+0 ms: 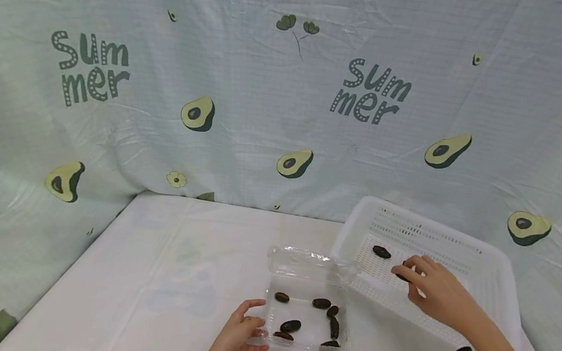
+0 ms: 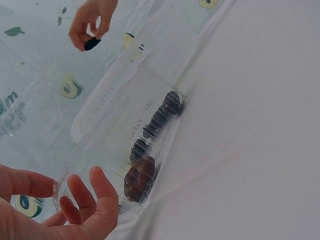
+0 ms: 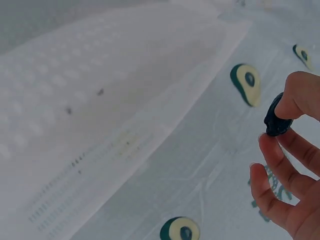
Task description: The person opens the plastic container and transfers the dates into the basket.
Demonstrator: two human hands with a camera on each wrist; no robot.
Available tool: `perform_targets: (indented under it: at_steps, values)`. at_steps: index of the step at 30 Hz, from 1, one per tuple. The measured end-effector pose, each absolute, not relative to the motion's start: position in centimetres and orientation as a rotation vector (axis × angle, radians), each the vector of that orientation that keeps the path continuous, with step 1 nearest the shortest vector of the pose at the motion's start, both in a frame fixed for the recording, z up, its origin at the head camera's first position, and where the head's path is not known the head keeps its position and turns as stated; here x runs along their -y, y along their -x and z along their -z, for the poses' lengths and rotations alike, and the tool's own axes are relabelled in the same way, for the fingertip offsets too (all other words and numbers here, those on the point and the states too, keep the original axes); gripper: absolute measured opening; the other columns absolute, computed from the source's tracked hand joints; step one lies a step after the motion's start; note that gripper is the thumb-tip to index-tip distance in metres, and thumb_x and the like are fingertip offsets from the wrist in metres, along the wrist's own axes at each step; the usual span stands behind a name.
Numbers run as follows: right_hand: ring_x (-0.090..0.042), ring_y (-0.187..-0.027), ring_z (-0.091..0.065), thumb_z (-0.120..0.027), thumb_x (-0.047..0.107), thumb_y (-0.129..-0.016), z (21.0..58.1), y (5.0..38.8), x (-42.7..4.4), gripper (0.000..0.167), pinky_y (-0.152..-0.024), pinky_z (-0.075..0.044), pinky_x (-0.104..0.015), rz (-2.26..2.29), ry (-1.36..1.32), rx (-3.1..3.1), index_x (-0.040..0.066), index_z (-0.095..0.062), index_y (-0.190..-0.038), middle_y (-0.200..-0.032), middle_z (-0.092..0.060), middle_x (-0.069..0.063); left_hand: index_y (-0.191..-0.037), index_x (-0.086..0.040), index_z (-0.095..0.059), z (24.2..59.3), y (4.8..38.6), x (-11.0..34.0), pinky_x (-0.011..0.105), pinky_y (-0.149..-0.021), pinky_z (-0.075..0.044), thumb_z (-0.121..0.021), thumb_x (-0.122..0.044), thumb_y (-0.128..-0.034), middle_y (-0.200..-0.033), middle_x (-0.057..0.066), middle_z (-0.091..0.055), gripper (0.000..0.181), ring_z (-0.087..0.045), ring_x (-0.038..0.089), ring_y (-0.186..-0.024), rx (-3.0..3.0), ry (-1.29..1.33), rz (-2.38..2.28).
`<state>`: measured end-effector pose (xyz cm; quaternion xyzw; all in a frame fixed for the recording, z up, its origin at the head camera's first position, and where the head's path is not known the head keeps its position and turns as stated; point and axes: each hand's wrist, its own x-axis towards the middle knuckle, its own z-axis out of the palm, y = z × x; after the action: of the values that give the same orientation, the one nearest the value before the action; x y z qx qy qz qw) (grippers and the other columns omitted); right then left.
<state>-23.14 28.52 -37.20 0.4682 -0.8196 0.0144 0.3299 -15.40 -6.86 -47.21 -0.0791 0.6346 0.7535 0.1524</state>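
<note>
Within the grip (image 3: 292, 175), a date (image 3: 276, 117) (right wrist view) slants steeply.

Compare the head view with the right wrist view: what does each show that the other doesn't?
Only the head view shows the left hand at the clear container's side, with dark pieces inside it. Only the right wrist view plainly shows the thumb meeting the held piece; in the head view, fingers partly cover it. Both show the right hand, the white basket and the printed sheet.
</note>
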Motion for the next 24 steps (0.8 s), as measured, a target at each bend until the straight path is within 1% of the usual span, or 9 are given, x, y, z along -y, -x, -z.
perform_targets:
  at_steps: [2,5,7,8,9,10,12,18,24]
  values:
    - [-0.012,-0.066,-0.043,-0.015,0.030,-0.091,36.5,23.9,-29.6,0.049,-0.050,-0.037,-0.025,-0.019,-1.190,2.163,0.010,-0.060,-0.095,-0.080,-0.052,-0.001,-0.131,-0.002,-0.030,47.3,15.4,6.8,0.028,-0.060,-0.054,-0.045,-0.005,-0.0848,-0.085,0.003,-0.045,0.049,-0.050,0.008,-0.067,-1.822,0.232,-2.159]
    - [-0.011,-0.064,-0.041,-0.011,0.032,-0.090,35.4,25.3,-31.1,0.053,-0.048,-0.034,-0.024,0.017,-1.144,2.204,0.010,-0.059,-0.094,-0.078,-0.050,-0.002,-0.131,-0.002,-0.030,47.3,15.5,6.8,0.028,-0.060,-0.054,-0.045,-0.005,-0.0846,-0.085,0.003,-0.045,0.049,-0.050,0.008,-0.067,-1.820,0.239,-2.160]
    - [-0.012,-0.063,-0.040,-0.032,0.027,-0.092,34.9,26.3,-31.9,0.032,-0.047,-0.031,-0.024,0.060,-1.102,2.249,0.011,-0.059,-0.094,-0.077,-0.049,-0.002,-0.131,-0.002,-0.030,47.3,15.5,6.8,0.028,-0.060,-0.054,-0.046,-0.005,-0.0843,-0.086,0.003,-0.045,0.049,-0.050,0.008,-0.067,-1.817,0.240,-2.165]
    - [-0.012,-0.063,-0.040,-0.042,0.022,-0.089,34.7,26.8,-32.2,0.021,-0.047,-0.030,-0.023,0.087,-1.082,2.273,0.011,-0.059,-0.094,-0.077,-0.049,-0.002,-0.131,-0.002,-0.030,47.4,15.5,6.8,0.027,-0.060,-0.054,-0.046,-0.005,-0.0841,-0.086,0.003,-0.045,0.050,-0.050,0.008,-0.067,-1.815,0.240,-2.168]
    - [-0.013,-0.063,-0.040,-0.052,0.016,-0.084,34.5,27.3,-32.5,0.013,-0.047,-0.029,-0.023,0.115,-1.059,2.299,0.012,-0.059,-0.095,-0.076,-0.049,-0.002,-0.131,-0.002,-0.030,47.4,15.5,6.8,0.027,-0.060,-0.054,-0.046,-0.005,-0.0841,-0.086,0.004,-0.046,0.050,-0.050,0.008,-0.067,-1.814,0.239,-2.170]
    - [-0.014,-0.063,-0.040,-0.060,0.009,-0.077,34.3,27.8,-32.7,0.018,-0.047,-0.028,-0.023,0.140,-1.038,2.325,0.012,-0.058,-0.095,-0.076,-0.048,-0.002,-0.131,-0.001,-0.030,47.4,15.5,6.8,0.027,-0.060,-0.054,-0.046,-0.005,-0.0841,-0.086,0.004,-0.046,0.050,-0.050,0.008,-0.067,-1.814,0.238,-2.172]
    - [-0.015,-0.063,-0.041,-0.068,-0.005,-0.060,34.2,28.8,-33.0,0.040,-0.047,-0.028,-0.024,0.184,-0.995,2.379,0.012,-0.057,-0.095,-0.075,-0.048,-0.003,-0.131,-0.002,-0.030,47.4,15.5,6.9,0.027,-0.060,-0.054,-0.046,-0.005,-0.0841,-0.086,0.004,-0.046,0.050,-0.051,0.008,-0.067,-1.813,0.239,-2.177]
    - [-0.018,-0.061,-0.041,-0.065,-0.003,-0.068,34.8,31.5,-33.5,0.033,-0.045,-0.031,-0.026,0.281,-0.917,2.505,0.012,-0.057,-0.095,-0.073,-0.046,-0.004,-0.130,-0.002,-0.032,47.3,15.4,6.8,0.028,-0.060,-0.054,-0.046,-0.005,-0.0835,-0.085,0.003,-0.046,0.049,-0.050,0.008,-0.067,-1.813,0.250,-2.182]
    - [-0.019,-0.060,-0.039,-0.065,-0.003,-0.070,36.1,33.5,-33.5,0.030,-0.043,-0.032,-0.028,0.367,-0.907,2.526,0.011,-0.055,-0.095,-0.072,-0.044,-0.005,-0.131,-0.002,-0.031,47.1,15.4,6.8,0.028,-0.061,-0.054,-0.046,-0.005,-0.0843,-0.085,0.003,-0.045,0.049,-0.051,0.008,-0.067,-1.822,0.237,-2.182]
